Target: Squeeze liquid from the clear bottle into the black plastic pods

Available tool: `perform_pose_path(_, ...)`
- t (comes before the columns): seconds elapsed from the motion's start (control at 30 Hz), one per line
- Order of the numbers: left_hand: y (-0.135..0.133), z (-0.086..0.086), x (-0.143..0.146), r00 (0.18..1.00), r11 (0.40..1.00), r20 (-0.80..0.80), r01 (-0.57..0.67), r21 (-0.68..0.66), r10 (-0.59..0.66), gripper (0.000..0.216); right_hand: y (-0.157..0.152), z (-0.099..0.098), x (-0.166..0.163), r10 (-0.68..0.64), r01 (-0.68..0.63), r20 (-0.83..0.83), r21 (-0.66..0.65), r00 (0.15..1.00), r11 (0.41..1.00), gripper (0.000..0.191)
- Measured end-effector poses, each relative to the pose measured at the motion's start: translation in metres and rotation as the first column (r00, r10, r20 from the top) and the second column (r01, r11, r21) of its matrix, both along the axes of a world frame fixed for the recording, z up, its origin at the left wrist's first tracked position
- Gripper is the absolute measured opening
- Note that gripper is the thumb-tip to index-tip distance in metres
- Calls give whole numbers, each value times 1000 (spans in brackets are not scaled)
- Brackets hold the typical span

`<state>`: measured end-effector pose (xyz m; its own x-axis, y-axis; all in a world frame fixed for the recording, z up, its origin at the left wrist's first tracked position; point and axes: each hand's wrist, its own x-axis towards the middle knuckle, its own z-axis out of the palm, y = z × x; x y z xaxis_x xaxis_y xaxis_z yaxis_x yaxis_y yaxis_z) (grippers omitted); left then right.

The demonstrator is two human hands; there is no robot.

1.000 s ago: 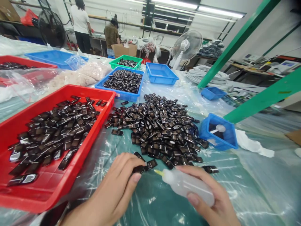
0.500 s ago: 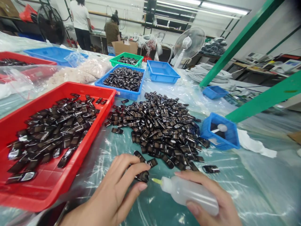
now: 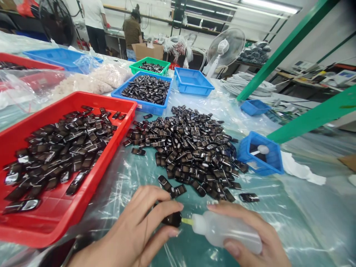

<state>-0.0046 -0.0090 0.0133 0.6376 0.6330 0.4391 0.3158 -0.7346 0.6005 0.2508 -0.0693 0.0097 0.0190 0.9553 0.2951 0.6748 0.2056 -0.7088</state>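
Note:
My left hand pinches a small glossy black plastic piece between thumb and fingers, over the plastic-covered table. In my right hand lies a translucent squeeze bottle, tipped on its side with its yellow needle tip pointing left. That tip meets or nearly meets the right end of the black piece; exact contact cannot be made out. Just beyond my hands spreads a heap of similar black pieces, with a few loose ones at its near edge.
A red tray of black pieces stands left. Behind the heap are a filled blue tray, a green tray and another blue tray. A small blue bin sits right, near green posts. Two people work in the background.
The black piece in my left hand has shifted slightly right and down. The gap between it and the bottle's yellow tip has closed. My view has tilted a little.

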Motion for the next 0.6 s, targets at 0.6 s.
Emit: perform_pose_path(0.6, -1, -1, 2, 996, 997, 89, 18, -75, -11, 21, 1, 9, -7, -56, 47, -89, -103, 994, 994, 32)
